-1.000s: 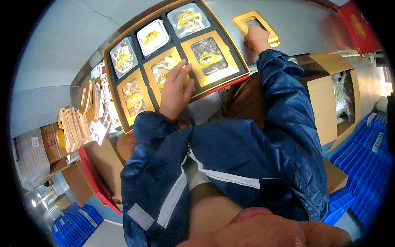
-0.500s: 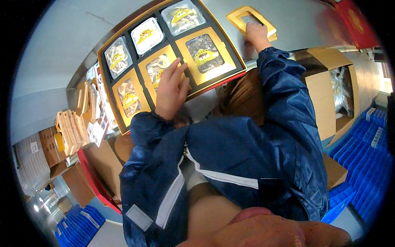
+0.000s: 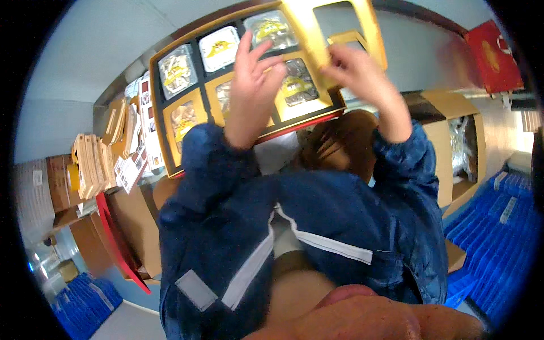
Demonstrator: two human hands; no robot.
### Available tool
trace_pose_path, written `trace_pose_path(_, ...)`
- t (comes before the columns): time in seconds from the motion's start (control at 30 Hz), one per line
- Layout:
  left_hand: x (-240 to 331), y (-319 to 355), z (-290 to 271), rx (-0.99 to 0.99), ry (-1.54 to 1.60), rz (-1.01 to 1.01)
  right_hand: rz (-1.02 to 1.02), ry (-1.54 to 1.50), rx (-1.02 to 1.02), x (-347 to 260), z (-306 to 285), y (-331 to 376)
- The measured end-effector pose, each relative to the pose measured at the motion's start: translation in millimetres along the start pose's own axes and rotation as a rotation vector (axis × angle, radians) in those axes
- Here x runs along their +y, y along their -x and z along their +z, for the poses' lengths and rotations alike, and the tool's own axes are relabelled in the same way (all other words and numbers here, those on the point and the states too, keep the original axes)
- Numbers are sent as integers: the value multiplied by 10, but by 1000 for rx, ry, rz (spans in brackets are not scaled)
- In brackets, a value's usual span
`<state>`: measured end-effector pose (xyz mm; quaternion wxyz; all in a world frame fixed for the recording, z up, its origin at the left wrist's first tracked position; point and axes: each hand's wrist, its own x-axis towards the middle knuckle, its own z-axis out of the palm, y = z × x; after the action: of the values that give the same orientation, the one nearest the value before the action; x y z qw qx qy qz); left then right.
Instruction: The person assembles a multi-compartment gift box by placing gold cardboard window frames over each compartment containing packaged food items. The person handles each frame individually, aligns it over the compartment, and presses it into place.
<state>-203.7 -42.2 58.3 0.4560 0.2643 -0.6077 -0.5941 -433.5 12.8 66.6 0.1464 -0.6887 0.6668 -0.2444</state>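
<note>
A large gold-edged gift box with black dividers (image 3: pixel 205 85) lies on the table before me. Its far row holds a clear tray of pale dried pieces (image 3: pixel 177 71), a white-looking tray (image 3: pixel 219 49) and another clear tray (image 3: pixel 271 29). Gold windowed packs (image 3: pixel 184 117) fill the near row. Over the middle of the box my left hand (image 3: pixel 252 93) is raised, fingers spread, holding nothing. My right hand (image 3: pixel 357 73), blurred, grips a gold cardboard window frame (image 3: pixel 375 34) by its near edge above the box's right end. A second gold frame (image 3: pixel 347 39) shows through its window.
Cardboard pieces (image 3: pixel 90 167) and printed sheets (image 3: pixel 133 164) are stacked left of the box. A red gift bag or box (image 3: pixel 493 56) stands at the far right. Nearer right are an opened carton with clear packs (image 3: pixel 462 150) and blue crates (image 3: pixel 493 221).
My right hand has lifted a gold frame from the table on the right and brought it left over the box. My left hand has risen off the near-row packs.
</note>
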Motion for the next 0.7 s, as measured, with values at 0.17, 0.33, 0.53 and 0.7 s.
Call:
trace_pose_path(0.17,72,-120,-76,146,-131,157,-197,52,175,-960,701,14)
trace_pose_path(0.33,122,253,-664,345,-95,-3,-290,-156,10,-1460,905,65)
trace_pose_path(0.53,397,800,-1103,255,-243,-145,-282,43,463,-1599,492,84)
trace_pose_path(0.7,452,1096,-1130,327,-73,-227,-183,127,216,-1678,781,30)
